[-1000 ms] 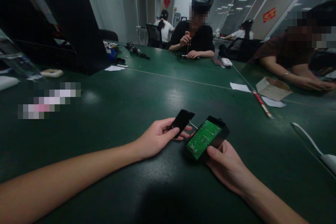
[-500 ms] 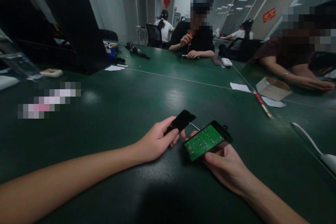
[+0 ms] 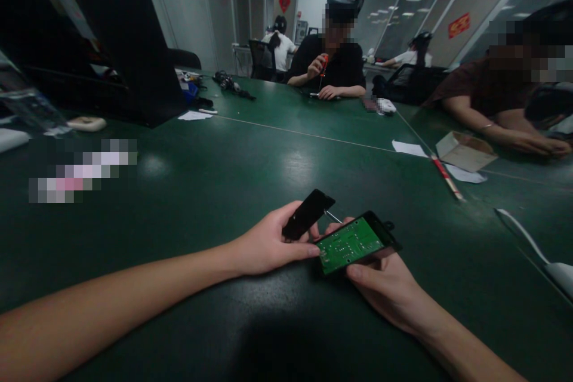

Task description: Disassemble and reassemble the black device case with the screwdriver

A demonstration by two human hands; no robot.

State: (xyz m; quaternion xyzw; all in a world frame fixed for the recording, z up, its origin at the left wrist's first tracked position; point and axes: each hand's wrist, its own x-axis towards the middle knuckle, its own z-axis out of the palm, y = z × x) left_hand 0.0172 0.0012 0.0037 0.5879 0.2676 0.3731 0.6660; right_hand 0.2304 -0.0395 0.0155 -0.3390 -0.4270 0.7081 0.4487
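My left hand [image 3: 277, 239] grips a flat black cover [image 3: 308, 215], tilted up between the fingers. Its thumb reaches across to the near left corner of a green circuit board [image 3: 351, 245]. That board lies component marks up inside a black plastic case [image 3: 388, 237] with a small loop at its far end. Fingers of my right hand [image 3: 380, 280] wrap the case from below, with the thumb along its near edge. A thin metal shaft [image 3: 333, 216] shows between the cover and the case; which hand holds it, and its other end, are hidden.
A dark green table [image 3: 201, 191] spreads all around. Farther right are an open cardboard box [image 3: 468, 152], a red-and-white stick [image 3: 446, 178] and paper slips. A large black panel [image 3: 120, 42] stands at left. Across the table, a person [image 3: 333, 54] holds a red-handled screwdriver [image 3: 323, 64].
My left thumb has come off the black cover and stretched right onto the circuit board's corner. The case has shifted slightly right and down.
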